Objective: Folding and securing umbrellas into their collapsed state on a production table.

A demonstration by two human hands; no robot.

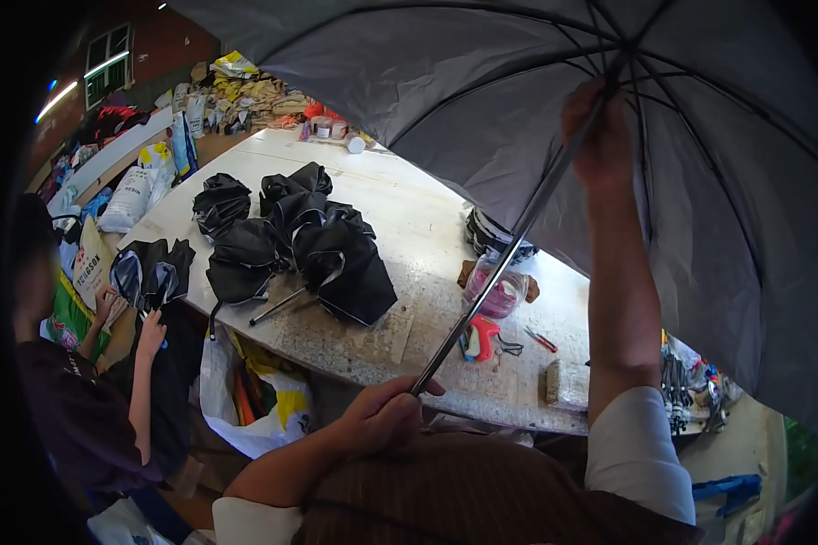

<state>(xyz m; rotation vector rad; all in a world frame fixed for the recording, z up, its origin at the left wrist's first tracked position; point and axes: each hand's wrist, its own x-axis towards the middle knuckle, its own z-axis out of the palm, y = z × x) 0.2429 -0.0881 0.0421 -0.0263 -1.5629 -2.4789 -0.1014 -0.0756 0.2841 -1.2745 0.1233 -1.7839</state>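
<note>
An opened umbrella [491,118] with a grey inner side and dark ribs spreads over the upper right of the view. Its metal shaft slants down toward my body. My left hand [386,415] is closed around the shaft's lower end, close to my torso. Higher up, my right hand [598,132] grips the shaft just under the hub where the ribs meet. Several black folded umbrellas [291,236] lie heaped on the white table [409,195], one with its shaft [277,306] pointing toward me.
Near the table's front lie a red and white glue gun [483,338], a small red-handled tool [542,340] and a pink-filled plastic tub [497,289]. At left a co-worker [82,391] handles another dark umbrella [152,272]. A white bag [245,409] hangs below the table edge.
</note>
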